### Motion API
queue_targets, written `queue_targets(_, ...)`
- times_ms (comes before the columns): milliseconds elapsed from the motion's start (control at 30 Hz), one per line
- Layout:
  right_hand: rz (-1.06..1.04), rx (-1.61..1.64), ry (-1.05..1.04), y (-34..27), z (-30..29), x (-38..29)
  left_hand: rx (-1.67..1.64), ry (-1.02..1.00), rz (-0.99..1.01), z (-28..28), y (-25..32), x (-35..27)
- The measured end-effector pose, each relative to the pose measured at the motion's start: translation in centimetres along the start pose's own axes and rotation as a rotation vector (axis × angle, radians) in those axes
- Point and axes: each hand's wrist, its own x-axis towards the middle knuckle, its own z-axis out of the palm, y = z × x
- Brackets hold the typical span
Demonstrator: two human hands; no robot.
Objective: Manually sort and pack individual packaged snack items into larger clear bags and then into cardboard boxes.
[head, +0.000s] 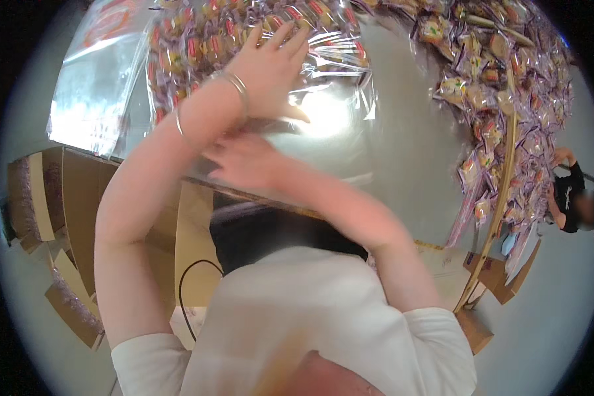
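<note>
A large transparent plastic bag (218, 49) lies on the metal tabletop (401, 148) in front of me. It is filled with several small wrapped snacks in purple-edged packets, and its slack end reflects the light. My left hand (272, 69), with bangles at the wrist, rests on the bag with its fingers spread. Below that wrist, near the table's front edge, is my right hand (247, 161). It is blurred and its fingers point left, close to the bag's near side; whether they pinch any film cannot be made out.
A stack of flat plastic bags (99, 74) lies at the left. Loose wrapped snacks (490, 123) are heaped at the right, along a wooden strip (507, 163). Cardboard boxes (86, 193) stand lower left. A person in black (569, 193) is at the far right.
</note>
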Motion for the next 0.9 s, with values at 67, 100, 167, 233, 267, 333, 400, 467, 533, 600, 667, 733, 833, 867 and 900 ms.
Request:
queue_targets(67, 0.155, 0.379, -0.345, 2.6, -2.6, -2.9, 0.126, -0.070, -0.122, 0.6, 2.1, -1.9)
queue_targets(100, 0.190, 0.205, -0.495, 3.1, -5.7, -3.5, 0.125, -0.083, -0.142, 0.9, 1.9, -2.9)
queue_targets(167, 0.274, -0.031, -0.608, 3.9, -11.6, -6.5, 0.079, 0.035, -0.117, 1.3, 1.4, -3.8)
queue_targets(233, 0.329, -0.091, -0.580, 2.9, -14.5, -10.2, 0.065, 0.076, -0.112, 1.8, 1.5, -3.7)
queue_targets(267, 0.345, -0.115, -0.579, 2.0, -15.4, -11.5, 0.058, 0.099, -0.117, 2.0, 1.4, -3.7)
queue_targets(333, 0.377, -0.146, -0.586, 1.1, -16.1, -13.2, 0.097, 0.113, -0.126, 2.1, 1.7, -3.5)
queue_targets(400, 0.637, 0.032, -0.617, 1.1, -15.8, -14.0, 0.085, 0.125, -0.116, 2.0, 1.8, -3.6)
queue_targets(467, 0.570, 0.007, -0.625, 1.1, -16.4, -14.4, 0.083, 0.159, -0.105, 2.5, 1.8, -3.7)
queue_targets(533, 0.502, -0.021, -0.634, 1.4, -16.6, -14.4, 0.128, 0.112, -0.097, 1.2, 1.9, -3.3)
queue_targets(600, 0.502, -0.005, -0.647, 1.9, -16.6, -14.1, 0.175, 0.087, -0.100, 0.9, 1.9, -3.3)
queue_targets(667, 0.504, 0.011, -0.688, 2.6, -17.0, -13.7, 0.131, 0.102, -0.094, 0.9, 2.1, -2.9)
queue_targets(733, 0.508, 0.035, -0.722, 2.7, -17.6, -12.8, 0.092, 0.110, -0.082, 1.2, 2.1, -2.4)
queue_targets(833, 0.338, -0.069, -0.791, 1.2, -18.8, -11.1, 0.095, 0.177, -0.151, 2.5, 1.0, -0.1)
queue_targets(867, 0.349, 0.051, -0.864, 0.0, -19.2, -11.0, 0.114, 0.159, -0.233, 2.6, 0.2, 1.3)
queue_targets(900, 0.353, 0.175, -0.931, -1.3, -19.5, -11.2, 0.139, 0.140, -0.316, 2.5, -0.1, 2.2)
